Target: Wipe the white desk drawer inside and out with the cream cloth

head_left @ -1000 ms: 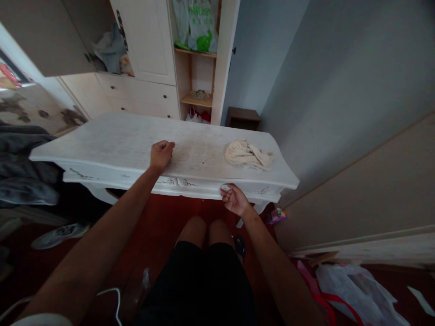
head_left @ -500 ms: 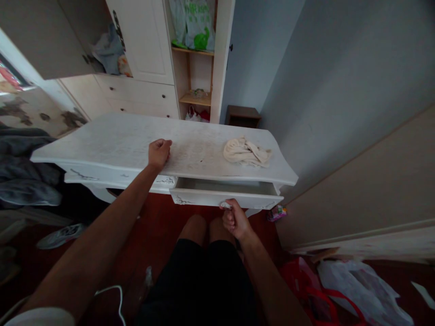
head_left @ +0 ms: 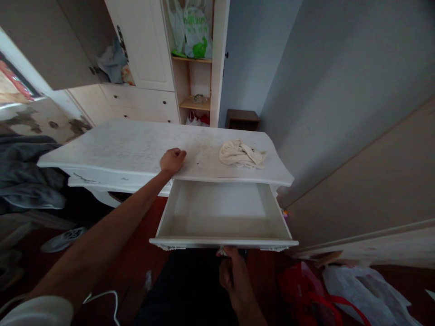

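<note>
My right hand [head_left: 231,269] is closed on the small knob [head_left: 222,251] at the front of a white drawer [head_left: 220,213]. The drawer stands pulled far out of the white desk [head_left: 136,145], and its inside shows a bare, pale bottom. My left hand [head_left: 173,160] is curled into a fist and rests on the desk top, left of the drawer; whatever its fingers may hold is hidden. A crumpled cream cloth [head_left: 241,154] lies on the right part of the desk top, apart from both hands.
Behind the desk stands a white wardrobe [head_left: 146,45] with plastic bags [head_left: 197,31] on a shelf. A brown box-like stand [head_left: 243,118] is by the wall. Dark clothing [head_left: 30,172] hangs at left. A red bag [head_left: 299,290] and a white plastic bag [head_left: 363,290] lie at right.
The drawer has come out much farther, towards me, with my right hand still on its knob. My left fist stays on the desk top, now a little farther right.
</note>
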`<act>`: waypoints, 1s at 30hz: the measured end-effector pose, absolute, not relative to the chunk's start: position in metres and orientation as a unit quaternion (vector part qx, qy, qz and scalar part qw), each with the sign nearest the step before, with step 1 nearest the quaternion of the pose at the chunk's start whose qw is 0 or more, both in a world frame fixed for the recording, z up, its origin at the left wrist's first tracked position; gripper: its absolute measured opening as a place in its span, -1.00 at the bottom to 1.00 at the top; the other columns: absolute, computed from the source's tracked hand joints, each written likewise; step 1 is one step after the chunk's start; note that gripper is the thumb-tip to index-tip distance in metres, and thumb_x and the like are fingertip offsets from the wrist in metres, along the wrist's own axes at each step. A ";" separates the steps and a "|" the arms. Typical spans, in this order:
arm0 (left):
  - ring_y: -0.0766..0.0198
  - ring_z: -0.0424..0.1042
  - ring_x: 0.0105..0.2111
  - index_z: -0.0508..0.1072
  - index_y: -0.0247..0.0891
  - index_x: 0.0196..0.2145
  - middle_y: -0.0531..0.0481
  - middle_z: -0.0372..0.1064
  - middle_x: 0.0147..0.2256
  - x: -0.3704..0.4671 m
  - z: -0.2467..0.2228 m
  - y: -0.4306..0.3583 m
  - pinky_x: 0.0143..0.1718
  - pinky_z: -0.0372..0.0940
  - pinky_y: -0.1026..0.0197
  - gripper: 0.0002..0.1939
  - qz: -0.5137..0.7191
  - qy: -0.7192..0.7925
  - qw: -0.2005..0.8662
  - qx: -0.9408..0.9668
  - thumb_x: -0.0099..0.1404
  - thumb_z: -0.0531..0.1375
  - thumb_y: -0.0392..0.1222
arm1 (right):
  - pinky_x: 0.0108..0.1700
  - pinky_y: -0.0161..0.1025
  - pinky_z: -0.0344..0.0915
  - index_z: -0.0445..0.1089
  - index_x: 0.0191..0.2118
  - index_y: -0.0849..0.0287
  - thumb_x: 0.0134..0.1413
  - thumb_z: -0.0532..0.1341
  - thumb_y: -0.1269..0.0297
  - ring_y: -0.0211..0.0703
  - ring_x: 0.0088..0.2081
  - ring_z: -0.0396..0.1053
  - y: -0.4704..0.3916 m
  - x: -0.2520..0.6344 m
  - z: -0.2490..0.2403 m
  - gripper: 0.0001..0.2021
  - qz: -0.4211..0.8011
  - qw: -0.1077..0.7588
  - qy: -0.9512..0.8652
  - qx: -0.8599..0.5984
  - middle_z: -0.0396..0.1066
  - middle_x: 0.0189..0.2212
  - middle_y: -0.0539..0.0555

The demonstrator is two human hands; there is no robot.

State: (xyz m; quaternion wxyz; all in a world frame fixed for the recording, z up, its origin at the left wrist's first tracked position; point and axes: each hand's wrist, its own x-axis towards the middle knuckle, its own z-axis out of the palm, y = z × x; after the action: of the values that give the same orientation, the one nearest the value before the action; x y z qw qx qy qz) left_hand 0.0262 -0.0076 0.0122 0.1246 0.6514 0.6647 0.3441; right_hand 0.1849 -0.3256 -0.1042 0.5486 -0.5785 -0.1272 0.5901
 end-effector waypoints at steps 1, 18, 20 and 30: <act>0.26 0.28 -0.49 0.39 -0.23 -0.55 0.04 0.29 -0.55 0.035 0.013 -0.008 -0.45 0.09 0.25 -0.75 0.332 0.664 0.143 0.654 0.17 0.08 -0.06 | -0.74 -0.42 -0.23 0.41 -0.43 0.23 -0.02 0.20 -0.13 -0.43 -0.81 -0.13 -0.332 0.182 -0.105 -0.56 0.591 0.547 -0.125 -0.579 0.03 -0.86 -0.18; -0.44 -0.38 0.32 -0.22 -0.09 0.39 -0.25 -0.36 0.40 0.242 0.063 -0.031 0.18 -0.20 -0.45 0.35 0.098 0.434 0.043 0.894 -0.21 0.18 0.57 | -0.06 -0.03 0.41 0.34 0.06 0.18 0.23 0.20 0.17 -0.05 -0.05 0.39 -0.380 0.159 -0.153 -0.66 0.564 0.481 -0.154 -0.653 0.34 0.05 0.15; -0.40 -0.10 0.28 -0.05 -0.06 0.36 -0.28 -0.12 0.35 0.250 0.060 -0.026 0.14 -0.05 -0.42 0.24 0.050 0.450 0.069 0.889 -0.18 0.20 0.53 | -0.06 -0.03 0.41 0.34 0.06 0.19 0.23 0.20 0.17 -0.04 -0.05 0.39 -0.379 0.159 -0.153 -0.66 0.559 0.480 -0.159 -0.657 0.34 0.04 0.14; -0.01 0.35 -0.02 0.40 -0.15 0.01 -0.15 0.38 -0.04 0.195 0.041 -0.071 -0.07 0.25 0.00 -0.52 0.159 0.406 -0.010 0.900 0.18 0.16 0.08 | -0.07 -0.05 0.41 0.37 0.03 0.17 0.23 0.20 0.16 -0.03 -0.05 0.39 -0.376 0.160 -0.155 -0.69 0.561 0.468 -0.174 -0.660 0.35 0.04 0.12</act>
State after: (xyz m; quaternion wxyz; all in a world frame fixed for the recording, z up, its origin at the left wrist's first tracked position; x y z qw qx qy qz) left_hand 0.1951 -0.0713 0.0411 -0.0101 0.8999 0.4059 0.1591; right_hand 0.1601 -0.3758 -0.1550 0.4685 -0.6595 -0.1745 0.5614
